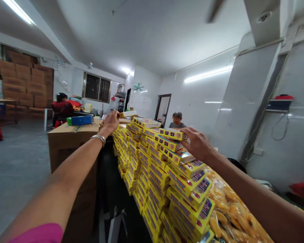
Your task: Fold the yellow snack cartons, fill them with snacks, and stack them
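Observation:
My left hand (pixel 111 120), with a bracelet at the wrist, is closed on the near end of a flat yellow box (pixel 127 114) above the far part of the stacks. My right hand (pixel 196 141) has its thumb and fingers around the right end of another yellow box (pixel 171 134), which lies on top of a stack. Many flat yellow boxes (pixel 154 172) are piled in tall, uneven columns between my arms. Wrapped orange-yellow items (pixel 228 206) lie under my right forearm, to the right of the piles.
A large cardboard carton (pixel 73 135) stands left of the stacks, with a blue and green box (pixel 79 120) on top. One person (pixel 177 119) is beyond the stacks; another (pixel 62 106) is at the back left. Brown cartons (pixel 26 84) line the far left wall.

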The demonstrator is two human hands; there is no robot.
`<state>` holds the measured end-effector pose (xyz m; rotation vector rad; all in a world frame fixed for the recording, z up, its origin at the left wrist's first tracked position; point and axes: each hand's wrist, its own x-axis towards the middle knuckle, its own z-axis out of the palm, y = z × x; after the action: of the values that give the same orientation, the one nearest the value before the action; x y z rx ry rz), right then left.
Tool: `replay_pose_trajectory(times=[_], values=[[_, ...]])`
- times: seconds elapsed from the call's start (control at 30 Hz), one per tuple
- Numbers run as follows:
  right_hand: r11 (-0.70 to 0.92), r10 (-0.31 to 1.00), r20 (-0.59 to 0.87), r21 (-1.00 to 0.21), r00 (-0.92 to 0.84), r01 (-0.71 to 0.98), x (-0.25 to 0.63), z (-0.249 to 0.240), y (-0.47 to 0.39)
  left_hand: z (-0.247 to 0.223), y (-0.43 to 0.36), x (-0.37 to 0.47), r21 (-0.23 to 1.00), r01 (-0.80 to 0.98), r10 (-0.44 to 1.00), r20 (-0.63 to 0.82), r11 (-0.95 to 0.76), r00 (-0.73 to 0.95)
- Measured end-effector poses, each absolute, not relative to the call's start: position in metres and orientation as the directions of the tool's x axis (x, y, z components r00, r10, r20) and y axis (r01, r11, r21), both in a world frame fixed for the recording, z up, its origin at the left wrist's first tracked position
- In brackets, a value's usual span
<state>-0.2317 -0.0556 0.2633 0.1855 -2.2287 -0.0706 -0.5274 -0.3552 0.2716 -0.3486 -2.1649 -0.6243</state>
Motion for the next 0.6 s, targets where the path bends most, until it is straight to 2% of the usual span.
replay_pose_trajectory(times=[0.2,0.43,0.6], values=[[0.988,-0.152,0.747,0.110,-0.648,-0.106,-0.224,0.258,-0.047,0.243,-0.360,-0.567,0.311,0.429,0.070,0.737,0.848,-0.673],[0.992,-0.125,0.731,0.086,-0.670,-0.091,-0.222,0.257,-0.052,0.228,-0.355,-0.595,0.273,0.553,0.219,0.714,0.787,-0.665],[0.995,-0.055,0.712,-0.016,-0.700,-0.095,-0.223,0.262,-0.064,0.232,-0.342,-0.587,0.311,0.663,0.263,0.741,0.682,-0.618]])
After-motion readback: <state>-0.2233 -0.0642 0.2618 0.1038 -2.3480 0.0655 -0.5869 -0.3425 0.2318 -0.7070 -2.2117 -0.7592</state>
